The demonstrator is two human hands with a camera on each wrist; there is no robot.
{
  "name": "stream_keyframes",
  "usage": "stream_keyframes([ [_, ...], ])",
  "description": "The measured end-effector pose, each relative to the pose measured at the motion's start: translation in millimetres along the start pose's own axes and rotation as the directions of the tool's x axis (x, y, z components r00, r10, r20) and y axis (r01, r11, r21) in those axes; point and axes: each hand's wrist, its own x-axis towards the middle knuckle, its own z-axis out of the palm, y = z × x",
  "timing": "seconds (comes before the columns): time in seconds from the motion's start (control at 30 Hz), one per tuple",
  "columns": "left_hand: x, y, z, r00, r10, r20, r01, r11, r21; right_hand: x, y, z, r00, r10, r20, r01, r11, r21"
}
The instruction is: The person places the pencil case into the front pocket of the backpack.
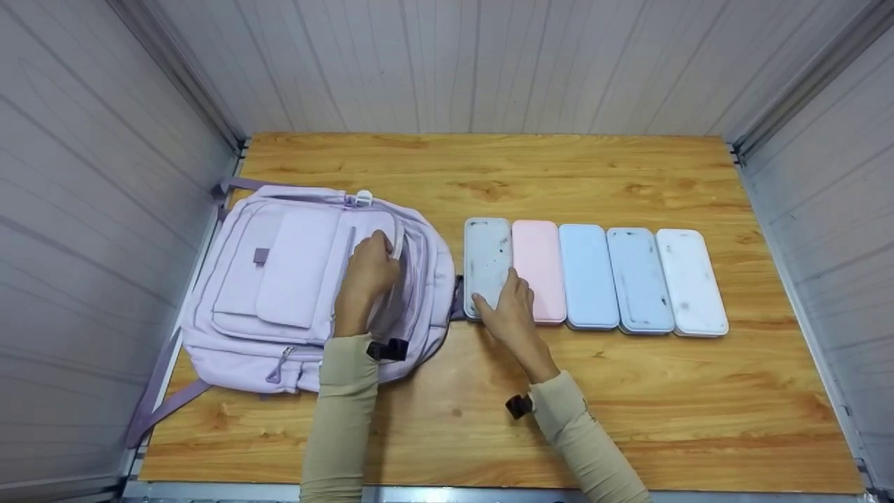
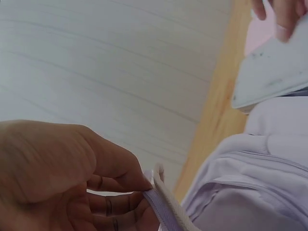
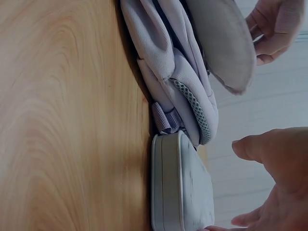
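A lilac backpack point(image 1: 293, 279) lies on its back with its main compartment unzipped. My left hand point(image 1: 367, 276) pinches the edge of the raised front panel point(image 3: 224, 45) between thumb and fingers, holding it away from the rest of the bag. To the right of the bag lies a grey pencil case point(image 1: 487, 255) with dark scuffs on its lid. Above its lower right part, my right hand point(image 1: 513, 318) spreads its thumb and fingers. In the right wrist view the thumb point(image 3: 255, 147) is apart from the case, while a fingertip is close to its lid; contact is unclear.
Side by side right of the grey case lie a pink case point(image 1: 539, 269), a light blue case point(image 1: 589, 272), a scuffed blue case point(image 1: 639, 276) and a white case point(image 1: 691, 279). Pale panels point(image 1: 447, 63) surround the wooden table point(image 1: 454, 419). Purple straps point(image 1: 157, 412) trail at the left edge.
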Motion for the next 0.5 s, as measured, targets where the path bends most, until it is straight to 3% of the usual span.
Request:
stream_keyframes([
  [0.3,-7.3,1.6,-27.6,0.997,-0.015,-0.078,0.014,1.0,-0.017,-8.9,3.7,17.2,0.991,-0.083,-0.104,0.065,0.984,-0.164],
  [0.5,-11.7,2.7,-42.3,0.993,-0.026,-0.114,0.022,0.999,-0.033,-12.4,2.8,24.9,0.987,-0.09,-0.136,0.054,0.966,-0.253],
])
